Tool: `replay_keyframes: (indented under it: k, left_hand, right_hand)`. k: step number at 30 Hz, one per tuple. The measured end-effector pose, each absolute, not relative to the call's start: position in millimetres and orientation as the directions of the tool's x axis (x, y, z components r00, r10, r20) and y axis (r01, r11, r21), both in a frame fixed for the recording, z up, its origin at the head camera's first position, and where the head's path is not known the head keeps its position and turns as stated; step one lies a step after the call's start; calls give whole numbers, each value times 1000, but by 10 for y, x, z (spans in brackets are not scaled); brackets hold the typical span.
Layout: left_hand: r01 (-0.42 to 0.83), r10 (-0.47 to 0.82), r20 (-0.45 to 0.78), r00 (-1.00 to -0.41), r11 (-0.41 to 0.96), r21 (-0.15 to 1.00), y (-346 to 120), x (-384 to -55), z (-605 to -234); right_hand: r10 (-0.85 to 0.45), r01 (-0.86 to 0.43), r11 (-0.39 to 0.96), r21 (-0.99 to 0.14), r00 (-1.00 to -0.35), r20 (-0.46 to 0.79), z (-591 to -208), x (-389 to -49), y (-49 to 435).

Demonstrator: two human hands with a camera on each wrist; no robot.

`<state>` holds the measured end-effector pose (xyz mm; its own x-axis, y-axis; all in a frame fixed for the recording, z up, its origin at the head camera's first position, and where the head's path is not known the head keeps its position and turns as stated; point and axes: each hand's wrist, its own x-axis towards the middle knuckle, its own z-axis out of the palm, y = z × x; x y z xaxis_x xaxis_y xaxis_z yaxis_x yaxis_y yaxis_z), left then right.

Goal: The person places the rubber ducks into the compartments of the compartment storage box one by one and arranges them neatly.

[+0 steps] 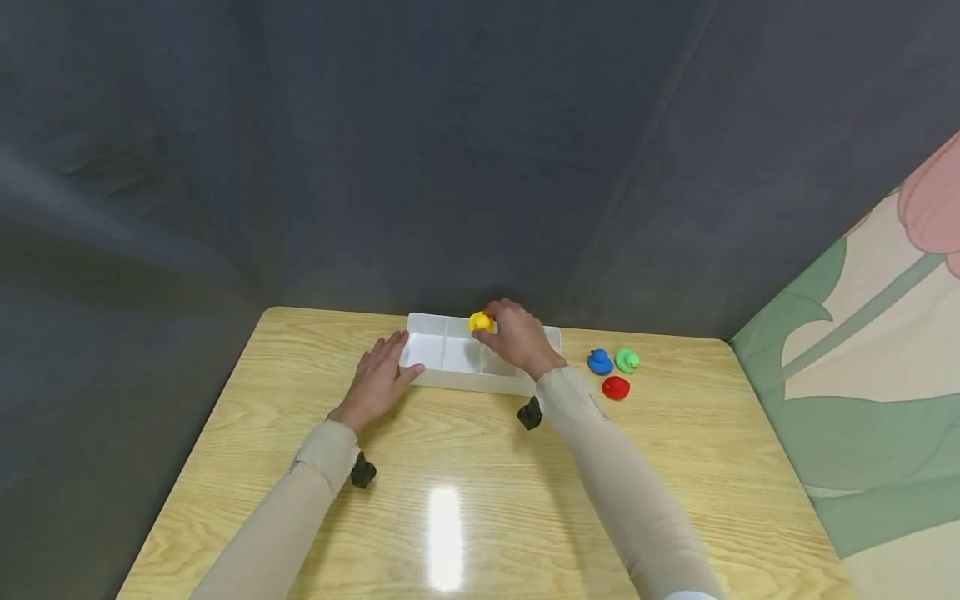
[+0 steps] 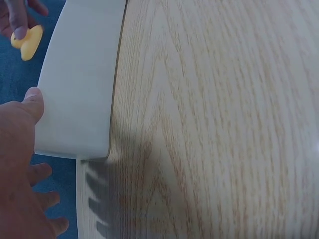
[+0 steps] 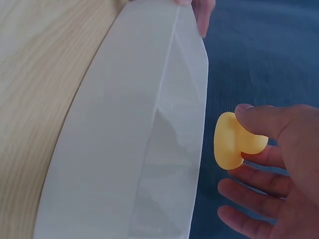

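Observation:
A yellow toy duck [image 1: 480,322] is pinched between the thumb and fingers of my right hand [image 1: 519,337], above the white divided box [image 1: 468,382]. In the right wrist view the duck [image 3: 229,142] appears beside the box's far rim, gripped by thumb and fingertips. My left hand [image 1: 378,379] rests at the box's left end, fingers straight and spread. Seen from the left wrist, its thumb [image 2: 34,102] lies along the near wall while the other fingers extend past the end. Dividers split the box into compartments; my right hand hides part of its right side.
Right of the box, a blue duck [image 1: 600,362], a green duck [image 1: 627,360] and a red duck [image 1: 616,387] sit close together on the wooden table [image 1: 420,467]. A dark curtain [image 1: 450,167] hangs behind the table, and a floral-patterned cloth [image 1: 862,358] at the right.

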<state>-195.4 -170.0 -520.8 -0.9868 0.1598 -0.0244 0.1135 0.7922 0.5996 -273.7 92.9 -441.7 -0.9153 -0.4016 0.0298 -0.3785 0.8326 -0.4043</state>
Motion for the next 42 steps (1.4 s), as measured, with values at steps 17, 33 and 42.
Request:
replay_keyframes:
  k: [17,33,42]
  left_hand:
    - [114,161,-35,-986,821,559,-1606,-1995,-5177]
    - [116,166,-39,-985,823,557,-1516,-1972,-5161]
    - [125,161,-18,-987,827,548,-1493,-1939,-5172]
  right_hand:
    - [-505,-469,791,-392,-863,13,-4430,-2709,405]
    - [-545,-502,800,-330,-837,-49,-4590,-2674,165]
    - [-561,-526,800,-287,-826,-49,-4646,-2659,127]
